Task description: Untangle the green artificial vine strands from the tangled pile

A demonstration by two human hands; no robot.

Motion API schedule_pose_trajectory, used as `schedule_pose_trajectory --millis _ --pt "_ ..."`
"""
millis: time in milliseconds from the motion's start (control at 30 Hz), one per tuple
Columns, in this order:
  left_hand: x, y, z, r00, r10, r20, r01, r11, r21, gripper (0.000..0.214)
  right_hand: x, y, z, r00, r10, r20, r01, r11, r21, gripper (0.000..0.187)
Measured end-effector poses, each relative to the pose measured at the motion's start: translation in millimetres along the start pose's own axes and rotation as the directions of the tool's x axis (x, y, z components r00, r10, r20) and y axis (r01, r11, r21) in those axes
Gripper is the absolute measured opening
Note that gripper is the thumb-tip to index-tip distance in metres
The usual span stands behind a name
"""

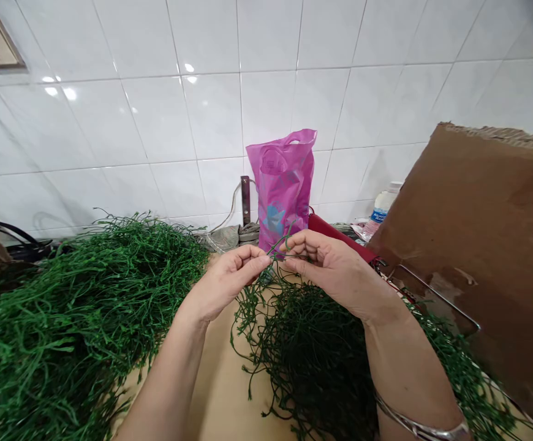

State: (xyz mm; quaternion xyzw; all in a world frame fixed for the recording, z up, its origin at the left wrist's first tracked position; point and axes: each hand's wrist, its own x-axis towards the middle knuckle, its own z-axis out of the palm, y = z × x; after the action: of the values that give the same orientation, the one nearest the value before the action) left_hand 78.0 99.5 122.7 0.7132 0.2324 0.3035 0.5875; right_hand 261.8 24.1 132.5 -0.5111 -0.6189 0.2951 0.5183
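My left hand [239,272] pinches a thin green stem [273,250] between thumb and forefinger, above the table. Close beside it, my right hand [331,263] has its fingers curled round the same stem's other side, thumb near the fingertips; a silver bangle is on that wrist. The stem is thin and branched, and looks like plastic greenery. Beneath my hands spreads a loose, dark tangle of green stems [312,343], partly behind my right forearm. A larger heap of green stems [78,318] lies to the left.
A pink plastic bag [285,184] stands against the white tiled wall [211,116]. At the right leans a big brown cardboard sheet [482,257], with a bottle [385,203] behind its edge. More green stems [468,367] lie along the right. The tabletop [223,367] is tan.
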Motion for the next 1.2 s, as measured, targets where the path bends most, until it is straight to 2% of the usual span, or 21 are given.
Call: schedule_pose_trajectory --millis 167,333,500,633,800,933,1033,1200 --pt "2.1 -3.2 -1.3 1.0 0.016 0.021 -0.014 0.996 -0.092 0.027 -3.3 -2.8 -4.4 0.992 0.073 0.1 -0.089 0.981 0.175 0.024" --pt "2.0 -2.7 -4.3 0.999 0.014 0.052 -0.009 0.995 -0.096 0.021 -4.2 2.3 -7.8 0.994 0.072 0.081 -0.09 0.963 0.254 0.037" --pt "0.7 -0.4 -3.7 0.996 0.049 0.07 -0.049 0.999 -0.002 0.019 -0.8 2.7 0.4 0.978 0.098 0.183 -0.143 0.958 0.25 0.022" --pt "-0.6 0.8 -5.0 0.995 0.043 0.085 -0.045 0.999 0.015 0.021 1.8 4.2 4.3 0.982 0.109 0.157 -0.143 0.964 0.224 0.015" --pt "-0.3 -2.5 -8.0 0.985 0.014 0.171 -0.008 0.999 -0.033 0.018 0.5 1.5 2.5 0.981 0.055 0.187 -0.075 0.992 0.1 0.011" --pt "0.7 -6.0 -6.8 0.98 0.009 0.197 0.02 0.989 -0.147 0.019 -2.2 -2.7 7.1 0.988 -0.046 0.145 0.042 0.999 0.032 0.007" --pt "0.9 -6.4 -3.8 0.977 0.029 0.21 0.027 0.966 -0.258 0.024 -4.7 -7.9 10.7 0.985 -0.101 0.137 0.097 0.995 0.038 0.01" --pt "2.4 -10.6 5.2 0.976 0.022 0.218 0.05 0.947 -0.318 0.033 -7.3 -12.8 5.0 0.972 -0.177 0.151 0.169 0.983 0.066 0.012"
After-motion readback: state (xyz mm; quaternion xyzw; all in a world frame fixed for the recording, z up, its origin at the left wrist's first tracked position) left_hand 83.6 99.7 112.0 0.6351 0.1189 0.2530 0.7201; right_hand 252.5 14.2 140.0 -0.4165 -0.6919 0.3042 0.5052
